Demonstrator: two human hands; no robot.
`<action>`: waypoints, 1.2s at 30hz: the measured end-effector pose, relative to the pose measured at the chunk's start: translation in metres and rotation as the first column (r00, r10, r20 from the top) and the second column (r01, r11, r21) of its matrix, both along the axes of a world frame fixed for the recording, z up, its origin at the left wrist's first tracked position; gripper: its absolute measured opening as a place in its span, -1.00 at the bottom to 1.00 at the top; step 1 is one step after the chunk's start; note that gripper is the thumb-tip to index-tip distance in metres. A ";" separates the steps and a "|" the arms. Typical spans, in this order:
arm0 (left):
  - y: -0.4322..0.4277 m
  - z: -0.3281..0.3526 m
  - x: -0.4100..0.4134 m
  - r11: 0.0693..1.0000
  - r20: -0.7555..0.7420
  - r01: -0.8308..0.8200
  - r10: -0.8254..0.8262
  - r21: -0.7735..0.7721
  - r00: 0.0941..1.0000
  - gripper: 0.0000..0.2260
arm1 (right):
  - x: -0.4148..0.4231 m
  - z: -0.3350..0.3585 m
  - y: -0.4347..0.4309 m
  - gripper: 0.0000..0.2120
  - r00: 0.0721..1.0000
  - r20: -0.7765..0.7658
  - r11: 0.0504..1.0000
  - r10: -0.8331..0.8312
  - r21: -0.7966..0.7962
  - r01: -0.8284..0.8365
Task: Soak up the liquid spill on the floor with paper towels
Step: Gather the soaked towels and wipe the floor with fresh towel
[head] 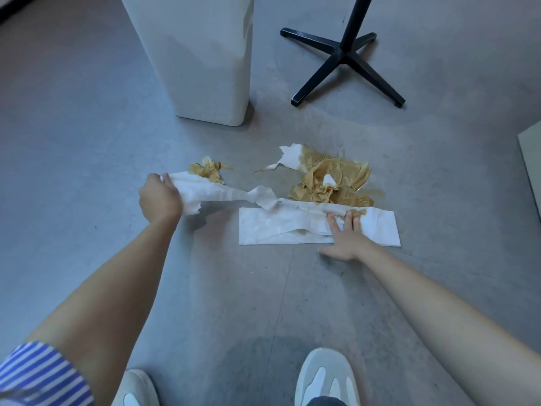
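Spill (377, 194) was brownish and sat just past our right hand (345, 237), mostly hidden under a soaked brown wad (328, 183) of paper towel, with a bit of puddle peeking out to the right of it. Right hand was open, fingers flat, pressing on a folded white towel (257, 230) at the near edge of the mess, with brown showing through the paper at the fingertips. Left hand (159, 197) was closed around one end of a long white strip (222, 193) that ran across to the right hand and was twisted thin about halfway between the two.

Our worry was that thin twist. Wet paper is weak, so any harder tug from the left hand would probably snap it and leave us with scraps. Dragging the strip sideways could also catch the small soaked clump (209, 171) just beyond the left hand and smear brown onto dry floor (87, 142). And the wad looked saturated, so pushing it around would likely spread liquid rather than lift it.

Only container around was a tall white bin (205, 68) well beyond the left hand. We only saw its outside, so no idea what was in it.
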State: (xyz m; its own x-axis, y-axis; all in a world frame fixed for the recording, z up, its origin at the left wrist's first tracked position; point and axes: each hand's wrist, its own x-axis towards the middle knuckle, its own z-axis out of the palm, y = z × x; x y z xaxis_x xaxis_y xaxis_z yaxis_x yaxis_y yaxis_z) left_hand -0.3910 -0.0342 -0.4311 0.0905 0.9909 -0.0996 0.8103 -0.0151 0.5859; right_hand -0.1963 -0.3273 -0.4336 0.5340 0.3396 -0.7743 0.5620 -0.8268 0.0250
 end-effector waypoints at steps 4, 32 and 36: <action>0.006 0.003 -0.002 1.000 0.030 -0.022 0.022 -0.006 0.999 -0.65 | -0.001 -0.001 0.000 -0.08 1.000 0.011 1.000 0.004 -0.013 -0.004; 0.042 0.025 -0.018 0.840 0.487 -0.344 0.527 -0.419 0.696 -0.60 | 0.004 0.008 0.013 -0.06 1.000 0.022 0.997 0.021 -0.072 -0.019; 0.026 0.035 -0.004 0.908 0.606 -0.095 0.348 -0.408 0.715 -0.67 | 0.003 0.016 0.025 -0.37 0.980 0.187 0.992 -0.075 0.113 0.054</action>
State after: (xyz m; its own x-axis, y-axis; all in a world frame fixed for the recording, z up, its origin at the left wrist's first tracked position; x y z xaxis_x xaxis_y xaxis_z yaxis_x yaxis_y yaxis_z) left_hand -0.3947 -0.0082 -0.3959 0.0393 0.9077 -0.4179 0.1752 0.4055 0.8972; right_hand -0.1937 -0.3020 -0.4174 0.6915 0.3751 -0.6174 0.5009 -0.8648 0.0357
